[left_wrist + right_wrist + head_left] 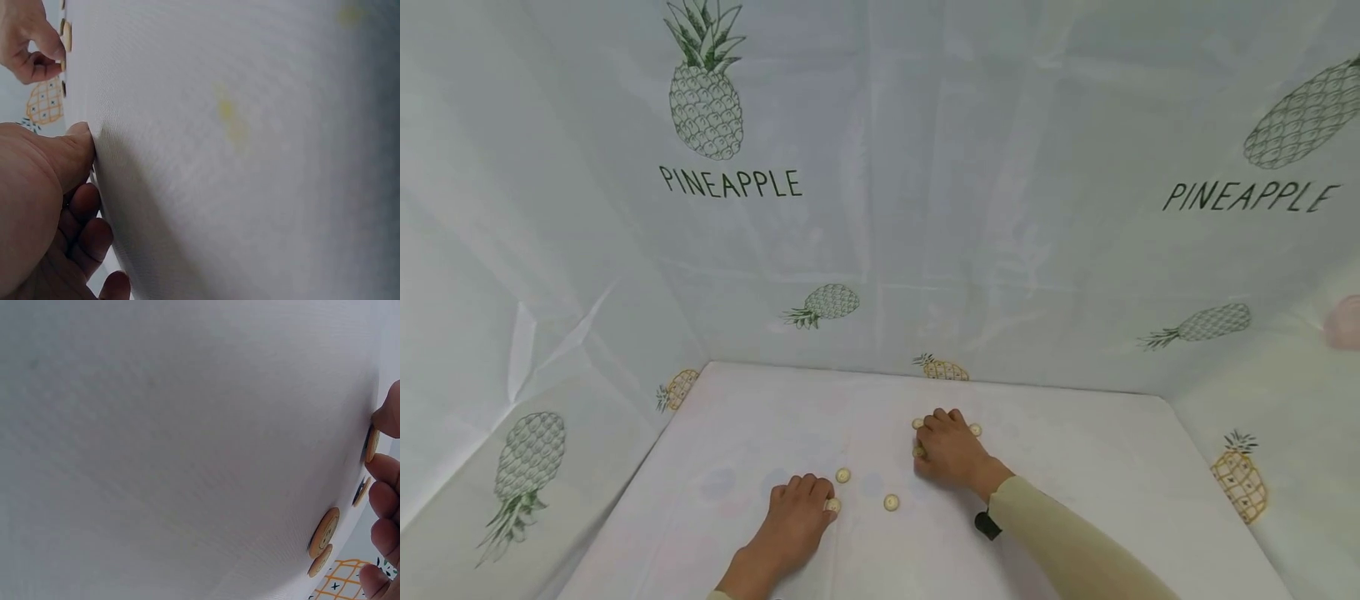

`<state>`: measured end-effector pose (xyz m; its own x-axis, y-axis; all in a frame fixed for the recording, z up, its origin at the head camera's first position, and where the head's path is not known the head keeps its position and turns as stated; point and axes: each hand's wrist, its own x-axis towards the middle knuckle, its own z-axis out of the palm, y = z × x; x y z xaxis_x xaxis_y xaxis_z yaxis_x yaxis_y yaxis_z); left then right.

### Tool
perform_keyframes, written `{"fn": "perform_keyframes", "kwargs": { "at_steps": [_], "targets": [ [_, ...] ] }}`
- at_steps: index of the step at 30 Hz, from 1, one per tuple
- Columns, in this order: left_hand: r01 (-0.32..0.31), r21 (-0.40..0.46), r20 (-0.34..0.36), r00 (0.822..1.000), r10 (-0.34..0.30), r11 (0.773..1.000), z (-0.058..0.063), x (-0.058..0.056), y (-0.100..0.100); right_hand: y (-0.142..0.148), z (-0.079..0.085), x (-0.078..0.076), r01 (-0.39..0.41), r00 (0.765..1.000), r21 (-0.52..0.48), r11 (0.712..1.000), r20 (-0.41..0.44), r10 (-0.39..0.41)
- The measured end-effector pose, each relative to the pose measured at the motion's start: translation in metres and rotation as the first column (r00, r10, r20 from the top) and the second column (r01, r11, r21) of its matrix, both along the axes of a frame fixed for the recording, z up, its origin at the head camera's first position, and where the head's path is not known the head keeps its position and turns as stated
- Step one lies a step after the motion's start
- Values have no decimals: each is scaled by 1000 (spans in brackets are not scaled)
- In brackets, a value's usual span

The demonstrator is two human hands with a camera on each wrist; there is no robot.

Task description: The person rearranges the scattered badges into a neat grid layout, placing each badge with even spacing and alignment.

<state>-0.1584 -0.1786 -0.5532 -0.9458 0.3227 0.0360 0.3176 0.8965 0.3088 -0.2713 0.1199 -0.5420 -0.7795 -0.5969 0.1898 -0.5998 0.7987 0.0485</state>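
Pinching a first pale round button (832,505) between thumb and fingers, the left hand (799,521) is resting low on the white tabletop (1082,450), clamped on that piece. Second button (843,475) is lying flat just beyond those fingertips. Third button (891,502) is sitting between both hands, nearer the person than the second. Fifth button (917,423) is lying beside the right hand (953,450), beyond the fourth button (918,451), which that hand is gripping: thumb and fingertip are closing on opposite edges; cannot tell if it's lifted. Sixth button (975,430) is lying just right of the knuckles. Close up in the right wrist view, buttons are showing tan wood-coloured rims, round faces, small centre holes. Small black object (987,525) is sitting at the right cuff. Pineapple-print sheet (925,208) is hanging behind.
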Motion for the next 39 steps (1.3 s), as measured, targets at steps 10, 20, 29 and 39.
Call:
{"fn": "perform_keyframes", "kwargs": {
  "at_steps": [10, 20, 29, 39],
  "targets": [
    [-4, 3, 9, 1000, 4, 1000, -2, 1, 0, -5, 2, 17, 4, 998, -48, 999, -63, -7],
    [-5, 5, -3, 1000, 5, 1000, 1, 1, 1, -21, 1, 51, -46, 998, -72, 996, -57, 42],
    [-10, 5, -10, 1000, 10, 1000, 3, 1, 1, -36, -8, 68, -98, 993, -37, 994, -73, 95],
    [-12, 1, -24, 1000, 12, 1000, 0, 1, 1, -33, -8, 72, -137, 988, -37, 990, -76, 133]
  ]
}}
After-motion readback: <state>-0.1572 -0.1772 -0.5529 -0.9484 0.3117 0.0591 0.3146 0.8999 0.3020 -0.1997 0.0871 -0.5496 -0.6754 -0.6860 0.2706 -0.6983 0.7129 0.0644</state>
